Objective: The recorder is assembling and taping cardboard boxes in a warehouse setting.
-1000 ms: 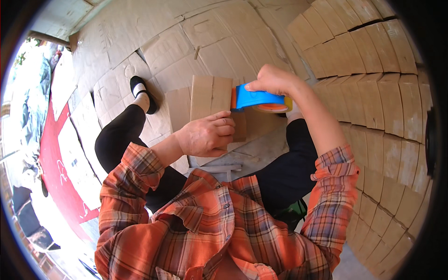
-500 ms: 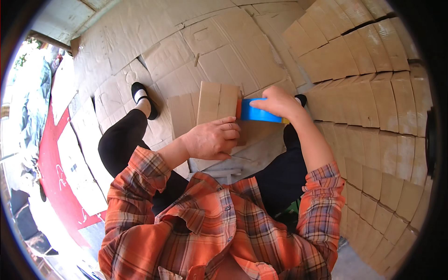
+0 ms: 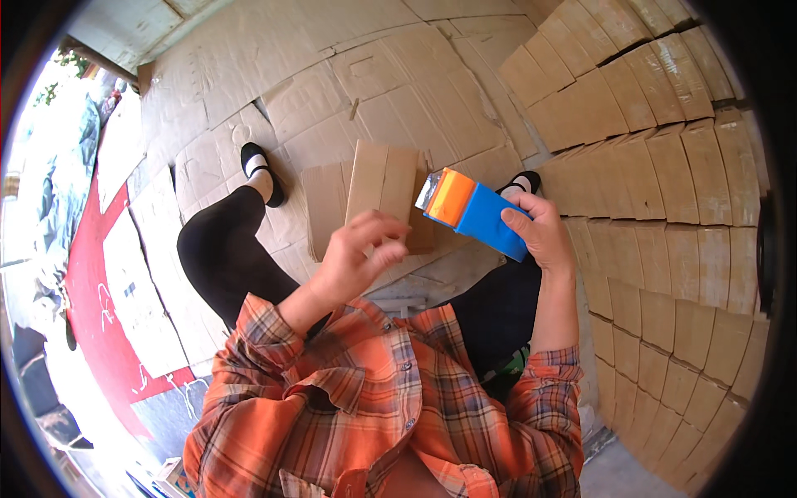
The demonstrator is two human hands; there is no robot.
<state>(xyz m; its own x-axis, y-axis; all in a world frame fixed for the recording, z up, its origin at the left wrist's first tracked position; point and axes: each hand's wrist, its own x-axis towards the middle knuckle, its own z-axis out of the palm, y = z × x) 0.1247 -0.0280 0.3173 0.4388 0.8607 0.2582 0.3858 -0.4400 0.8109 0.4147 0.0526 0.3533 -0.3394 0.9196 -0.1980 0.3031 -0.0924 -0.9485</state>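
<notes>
My right hand (image 3: 544,234) is wrapped round a blue and orange tape dispenser (image 3: 490,221), raised and tilted, with a shiny strip at its orange end. That end is just right of a small brown cardboard box (image 3: 383,176) in front of me. The box is closed on top, with a seam along it. My left hand (image 3: 362,253) is at the box's near side, fingers bent and thumb apart, nothing visible between them. It covers the box's near edge, so I cannot tell whether it touches. Flat cardboard (image 3: 325,203) lies at the box's left.
Rows of stacked cardboard boxes (image 3: 664,166) rise along the right. Flattened cardboard sheets (image 3: 398,66) cover the floor. My feet, in black shoes (image 3: 264,173), rest either side of the box. A red panel (image 3: 87,290) lies at the left.
My right hand has drawn the tape dispenser away from the box, lifting and turning it. My left hand has come off the box's near right side, moving left and toward me.
</notes>
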